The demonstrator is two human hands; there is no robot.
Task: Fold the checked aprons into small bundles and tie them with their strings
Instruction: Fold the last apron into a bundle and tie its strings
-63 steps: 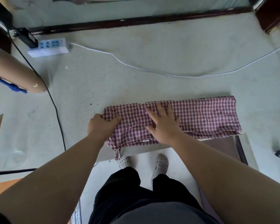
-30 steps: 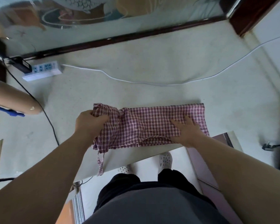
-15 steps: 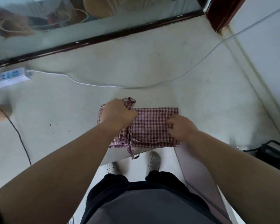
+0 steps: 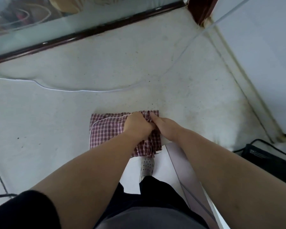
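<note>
Main risk from here: springing open of the fold in the red-and-white checked cloth apron (image 4: 106, 131), brought on by any slackening of grip before getting a string round it; soft, layered cotton by the look of it, so likely to relax and spread once let go; second risk: sliding off the near edge of the pale, speckled worktop (image 4: 139, 71), given the right end of the bundle hanging just past that edge above a white perforated shoe (image 4: 147, 164); a tug toward the body probably enough to drag the lot down; third: losing track of the tie, with only a thin white trim line (image 4: 109, 118) plainly visible along the far left of the cloth and no loose string clearly in view; further back, a thin white cable (image 4: 73, 90) across the worktop, well apart from the work and unlikely to snag; left hand (image 4: 137, 126) on top of the right half of the bundle, fingers curled down and clenched on a bunched ridge of cloth; right hand (image 4: 166, 128) close against it from the right, fingers fairly straight and together, tips touching the same ridge; thumb hidden, so impossible to tell a pinch from a mere press; apron itself folded into a squat rectangle, flat on the left, rumpled under both hands.
</note>
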